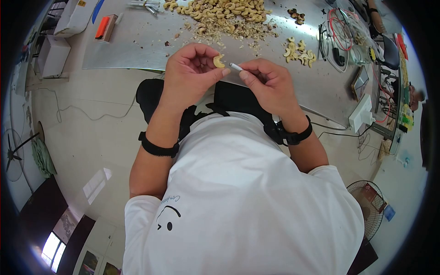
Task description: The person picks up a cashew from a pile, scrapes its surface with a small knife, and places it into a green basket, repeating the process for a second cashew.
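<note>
Between the thumb and fingers of my left hand (pixel 192 68) is a single pale yellow cashew nut (pixel 218 61), curved and whole-looking. My right hand (pixel 269 85) pinches a slim tool with a white end (pixel 236 67); its tip points at the nut, a small gap apart, and its exact kind does not show. Beyond my hands, a big pile of cashew nuts (pixel 224 10) lies on the metal table (pixel 137 50), with broken bits and skins (pixel 220 32) spread on its near side. A smaller group of cashew nuts (pixel 300 54) sits to the right, and a few dark brown pieces (pixel 296 17) lie farther back.
On the table's left are an orange and brown block-like object (pixel 104 28) and some metal tools (pixel 145 4). Tangled cables (pixel 341 32) and a dark-framed device (pixel 360 83) occupy the right side. A wire-caged fan (pixel 369 206) stands behind me on the right.
</note>
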